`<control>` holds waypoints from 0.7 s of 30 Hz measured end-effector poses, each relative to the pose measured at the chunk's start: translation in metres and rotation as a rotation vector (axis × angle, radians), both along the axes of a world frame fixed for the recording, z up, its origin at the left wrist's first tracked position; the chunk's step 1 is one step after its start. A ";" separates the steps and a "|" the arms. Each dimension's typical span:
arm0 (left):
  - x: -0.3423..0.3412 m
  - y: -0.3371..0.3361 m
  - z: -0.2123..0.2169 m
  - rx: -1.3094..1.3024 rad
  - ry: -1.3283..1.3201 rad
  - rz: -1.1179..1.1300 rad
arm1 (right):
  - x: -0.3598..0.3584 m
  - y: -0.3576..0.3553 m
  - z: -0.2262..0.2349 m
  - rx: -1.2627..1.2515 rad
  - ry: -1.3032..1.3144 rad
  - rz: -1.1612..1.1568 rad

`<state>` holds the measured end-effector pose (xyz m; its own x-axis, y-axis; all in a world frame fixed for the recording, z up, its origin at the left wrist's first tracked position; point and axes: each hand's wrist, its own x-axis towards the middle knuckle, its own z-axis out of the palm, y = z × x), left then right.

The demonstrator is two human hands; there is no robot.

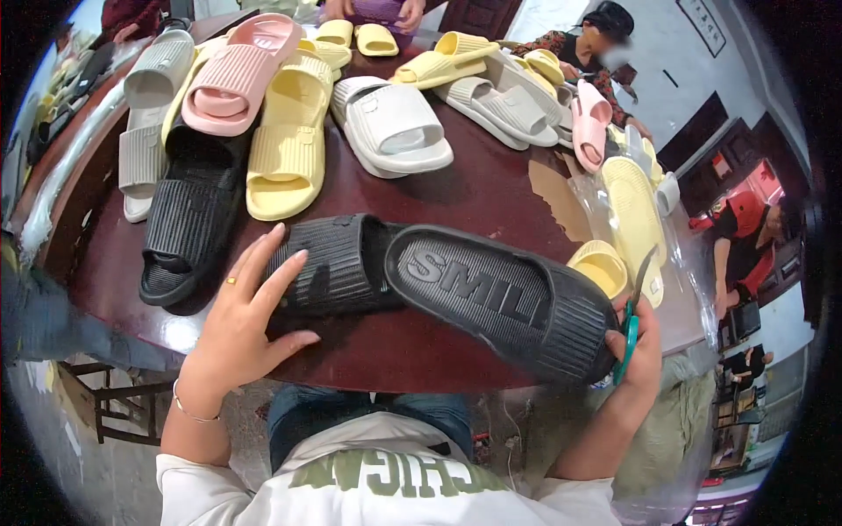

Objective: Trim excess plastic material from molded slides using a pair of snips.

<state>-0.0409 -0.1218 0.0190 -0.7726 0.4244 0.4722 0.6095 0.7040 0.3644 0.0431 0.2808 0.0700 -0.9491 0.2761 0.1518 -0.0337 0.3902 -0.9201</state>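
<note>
My right hand (645, 351) grips the toe end of a black slide sandal (491, 285), whose ribbed footbed with raised lettering faces up. Green-handled scissors (629, 340) are in the same hand, blades pointing up and away. The held sandal's heel overlaps a second black slide (329, 263), lying on its side on the dark red table (395, 355). At that second slide's toe end, my left hand (250, 320) is open with fingers spread. Its fingertips are at the ribbed strap; how firmly they touch, I cannot tell.
Further left lies another black slide (189, 219), beside yellow slides (285, 167) and under a pink pair (241, 79). White slides (390, 127) rest beyond. A yellow sole (627, 210) and clear plastic film (688, 237) lie at the right. Other people (583, 53) are around the table.
</note>
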 end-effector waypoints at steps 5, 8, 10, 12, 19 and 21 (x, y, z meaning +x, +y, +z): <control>-0.009 -0.009 0.001 0.010 -0.149 -0.071 | -0.026 -0.001 0.005 -0.077 -0.099 0.179; -0.013 -0.015 -0.006 -0.040 -0.187 -0.144 | -0.039 -0.019 0.001 -0.120 -0.150 0.207; -0.011 -0.015 -0.008 -0.054 -0.197 -0.136 | -0.045 -0.038 -0.003 -0.150 -0.222 0.171; -0.013 -0.014 -0.008 -0.065 -0.197 -0.115 | -0.043 -0.049 -0.005 -0.170 -0.204 0.176; -0.012 -0.010 -0.009 -0.173 -0.099 -0.123 | -0.052 -0.083 -0.052 -0.247 -0.227 0.244; -0.012 -0.003 -0.012 -0.168 -0.050 -0.106 | -0.051 -0.085 -0.060 -0.367 -0.201 0.224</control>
<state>-0.0524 -0.1245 0.0074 -0.7397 0.5746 0.3504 0.6680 0.6900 0.2787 -0.0082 0.1957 0.0099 -0.9920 0.0622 -0.1099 0.1126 0.0411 -0.9928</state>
